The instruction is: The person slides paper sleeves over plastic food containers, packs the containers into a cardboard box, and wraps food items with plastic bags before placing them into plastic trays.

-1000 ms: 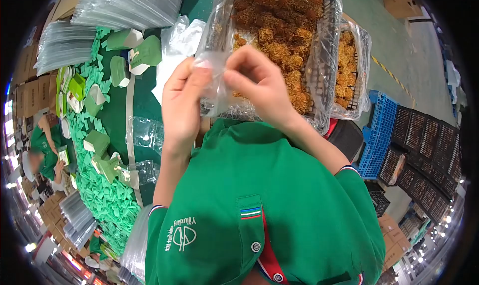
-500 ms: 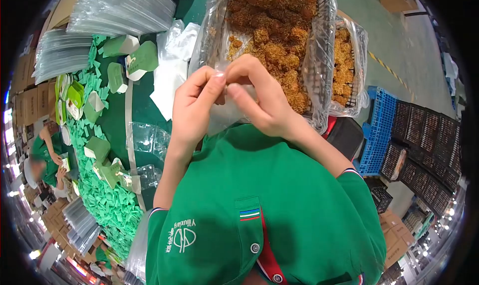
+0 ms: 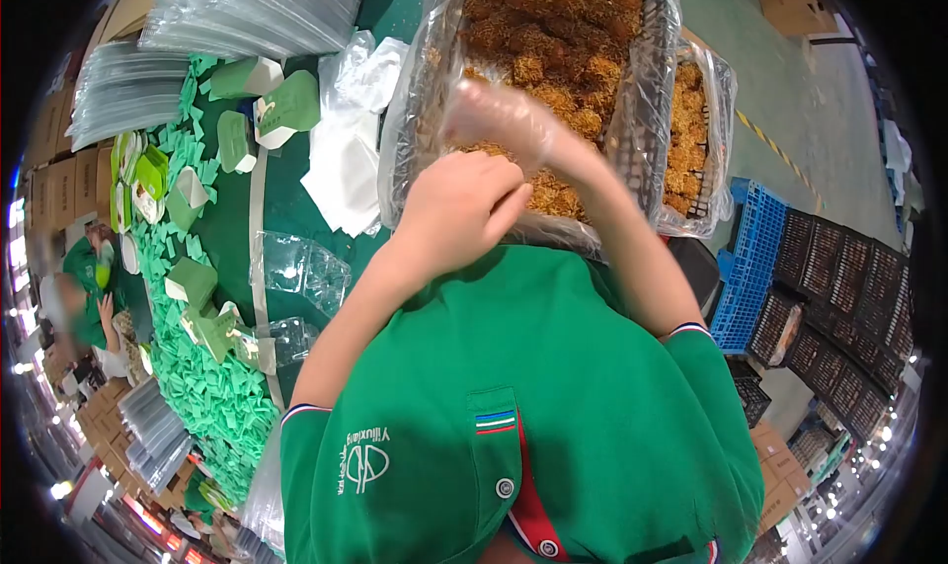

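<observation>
My right hand (image 3: 499, 121) is smeared by motion above a plastic-lined crate (image 3: 647, 100), and what looks like a thin clear plastic glove covers it. How its fingers are set cannot be made out. Just below it, my left hand (image 3: 459, 203) is bare and closed, knuckles up, close to the right wrist. Whatever its curled fingers may grip is hidden. Brown, crumb-coated round food pieces (image 3: 538, 36) fill much of the crate, darker at the far end and more golden nearer me.
A second lined crate (image 3: 713, 169) with golden pieces stands to the right. On the green table are white plastic bags (image 3: 346, 144), green cartons (image 3: 288, 110), clear trays (image 3: 296, 268), green strips (image 3: 212, 396) and stacked clear lids (image 3: 247, 16). A blue pallet (image 3: 748, 268) lies right. Another person works far left.
Both hands were pinching thin clear plastic together near my chest. Now the plastic appears to be over my right hand, which has moved up over the crate; my left hand has turned knuckles up below it.
</observation>
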### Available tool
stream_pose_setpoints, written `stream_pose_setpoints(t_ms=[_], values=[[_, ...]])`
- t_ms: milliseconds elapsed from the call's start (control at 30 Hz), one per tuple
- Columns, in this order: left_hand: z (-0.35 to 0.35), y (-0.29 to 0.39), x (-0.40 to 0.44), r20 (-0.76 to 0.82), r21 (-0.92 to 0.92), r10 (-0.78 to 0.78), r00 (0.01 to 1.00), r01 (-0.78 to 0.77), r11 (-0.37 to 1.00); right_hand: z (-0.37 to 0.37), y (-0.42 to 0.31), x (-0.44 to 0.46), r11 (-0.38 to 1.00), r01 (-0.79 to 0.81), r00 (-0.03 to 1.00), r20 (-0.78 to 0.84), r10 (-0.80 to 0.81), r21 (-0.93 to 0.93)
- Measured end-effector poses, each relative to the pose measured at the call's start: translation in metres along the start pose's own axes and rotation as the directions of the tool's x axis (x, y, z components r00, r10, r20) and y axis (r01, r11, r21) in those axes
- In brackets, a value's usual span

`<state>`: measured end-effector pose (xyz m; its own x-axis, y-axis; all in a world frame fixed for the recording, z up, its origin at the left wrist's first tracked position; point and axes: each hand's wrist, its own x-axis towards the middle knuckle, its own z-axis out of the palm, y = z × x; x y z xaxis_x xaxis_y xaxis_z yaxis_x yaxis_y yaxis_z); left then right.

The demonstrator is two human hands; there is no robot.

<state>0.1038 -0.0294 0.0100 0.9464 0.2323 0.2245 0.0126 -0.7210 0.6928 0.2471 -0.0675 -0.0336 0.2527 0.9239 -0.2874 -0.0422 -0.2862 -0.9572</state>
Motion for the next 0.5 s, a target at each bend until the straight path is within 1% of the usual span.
stream_pose_setpoints(t_ms=[33,67,100,133,167,200,267,300,333,400,500], values=[[0.008,-0.009,-0.002,-0.002,-0.056,-0.046,0.999,0.046,0.997,-0.015,0.005,0.007,0.989,0.132,0.985,-0.101,-0.139,-0.072],[0.018,-0.019,-0.007,0.006,-0.012,-0.030,1.000,0.030,0.999,-0.037,0.008,0.016,0.954,0.154,0.978,-0.097,-0.184,-0.258],[0.027,-0.027,-0.013,0.040,0.005,-0.037,0.999,0.037,0.999,-0.057,0.010,0.024,0.885,0.166,0.971,-0.086,-0.224,-0.435],[0.035,-0.033,-0.019,0.073,0.021,-0.044,0.996,0.043,0.999,-0.071,0.014,0.029,0.780,0.009,0.995,-0.074,-0.071,-0.626],[0.041,-0.038,-0.023,0.103,0.038,-0.053,0.993,0.049,0.998,-0.081,0.016,0.035,0.608,-0.126,0.992,-0.097,0.081,-0.784],[0.046,-0.041,-0.025,0.078,0.067,-0.063,0.995,0.058,0.996,-0.084,0.021,0.042,0.527,-0.167,0.986,-0.129,0.110,-0.833],[0.047,-0.039,-0.023,0.036,0.065,-0.032,0.999,0.030,0.997,-0.086,0.042,0.059,0.347,-0.236,0.970,-0.195,0.148,-0.908],[0.047,-0.039,-0.021,0.012,0.066,-0.018,1.000,0.017,0.998,-0.092,0.078,0.078,0.299,-0.212,0.977,-0.201,0.068,-0.930],[0.047,-0.040,-0.021,-0.012,0.078,-0.026,1.000,0.027,0.997,-0.099,0.128,0.103,0.249,-0.191,0.980,-0.201,-0.013,-0.950],[0.049,-0.041,-0.022,-0.050,0.093,-0.043,0.998,0.047,0.995,-0.097,0.148,0.118,0.347,-0.188,0.968,-0.233,-0.092,-0.919],[0.046,-0.039,-0.020,-0.080,0.104,-0.073,0.994,0.082,0.991,-0.094,0.158,0.116,0.306,-0.061,0.938,-0.159,-0.308,-0.950]])
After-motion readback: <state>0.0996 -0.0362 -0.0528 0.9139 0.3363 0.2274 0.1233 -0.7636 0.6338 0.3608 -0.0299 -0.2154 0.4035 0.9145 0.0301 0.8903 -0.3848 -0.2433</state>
